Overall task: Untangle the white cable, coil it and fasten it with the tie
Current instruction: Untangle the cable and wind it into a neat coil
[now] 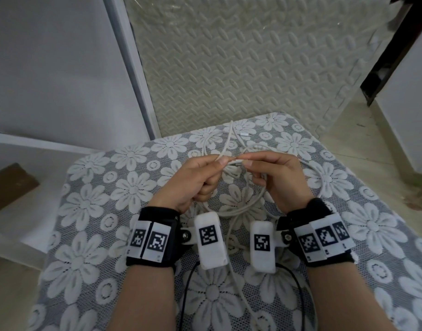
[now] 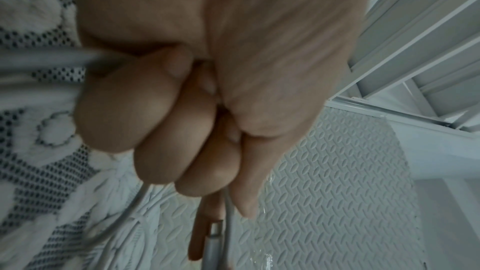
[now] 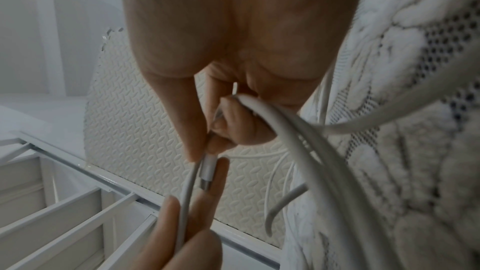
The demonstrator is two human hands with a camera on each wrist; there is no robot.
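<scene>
A long white cable (image 1: 318,180) lies in tangled loops on a flower-patterned lace cloth (image 1: 105,201). My left hand (image 1: 200,174) pinches a strand of it between thumb and forefinger, and more cable runs through its curled fingers (image 2: 166,130). My right hand (image 1: 265,168) pinches the cable's white plug end (image 3: 207,168) with its metal tip, and holds several loops (image 3: 293,122) in its curled lower fingers. The two hands meet fingertip to fingertip above the cloth. The other plug (image 1: 244,134) lies at the cloth's far edge. I see no tie.
The cloth covers a small table. Behind it stands an embossed cream foam mat (image 1: 241,63) against the wall. A white shelf unit (image 1: 50,75) is at the left, with a brown object (image 1: 11,185) on its lower board. Black wrist-camera leads (image 1: 188,290) hang near my forearms.
</scene>
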